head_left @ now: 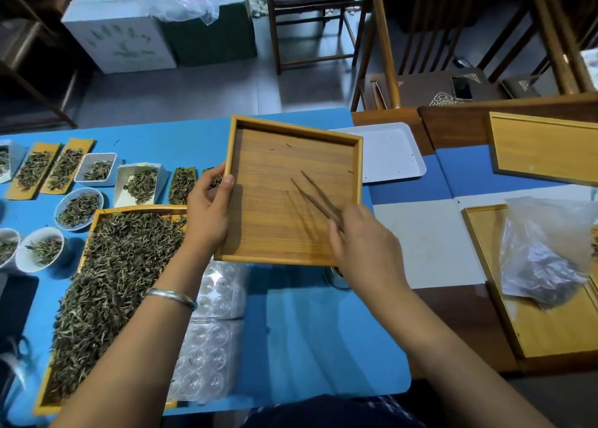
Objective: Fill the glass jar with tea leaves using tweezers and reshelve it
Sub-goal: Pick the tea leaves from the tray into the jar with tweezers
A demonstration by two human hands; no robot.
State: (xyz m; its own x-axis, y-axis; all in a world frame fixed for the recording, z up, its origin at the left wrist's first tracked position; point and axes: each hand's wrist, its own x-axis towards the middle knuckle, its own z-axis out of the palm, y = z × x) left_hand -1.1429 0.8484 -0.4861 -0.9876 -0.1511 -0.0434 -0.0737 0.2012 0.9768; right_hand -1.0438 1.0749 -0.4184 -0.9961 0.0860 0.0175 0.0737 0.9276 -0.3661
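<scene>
**Empty tray held above the tea desk**

A blue-covered desk (301, 330) fills the head view, with wooden chairs (310, 23) on the far floor. The left hand (207, 211) is clamped on the left rim of a nearly bare bamboo tray (291, 156), held tilted over the desk. The right hand (362, 243) pinches dark tweezers (315, 198), tips apart over the tray floor. Tea leaves (113, 285) heap in a long tray at near left. A round rim, possibly the glass jar (336, 279), peeks from under the right hand.
</scene>
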